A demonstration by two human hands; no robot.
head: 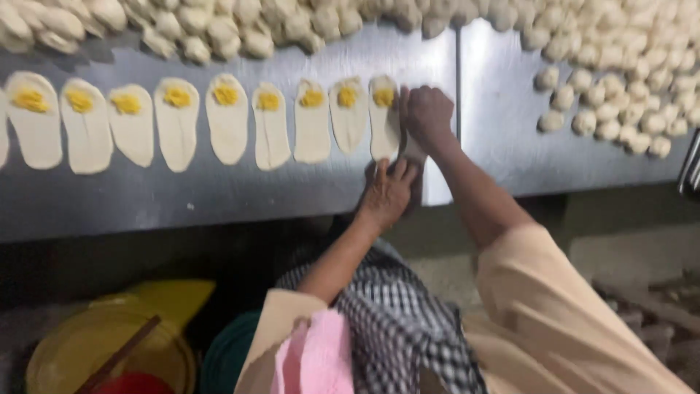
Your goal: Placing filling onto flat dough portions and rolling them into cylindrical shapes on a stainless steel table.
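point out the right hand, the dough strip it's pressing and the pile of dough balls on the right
right hand (429,113), head view, back of the hand
dough strip (413,149), head view, bare part below the hand
dough balls (620,109), head view, middle of the pile

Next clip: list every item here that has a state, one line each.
Dough ovals: flattened, in a row, yellow filling at the top end.
Rightmost dough strip: partly under both hands.
Dough balls: unflattened, heaped.
Left hand: pressing the strip's lower end.
Right hand: pressing its upper end.
Yellow bowl: on the floor, stick inside.
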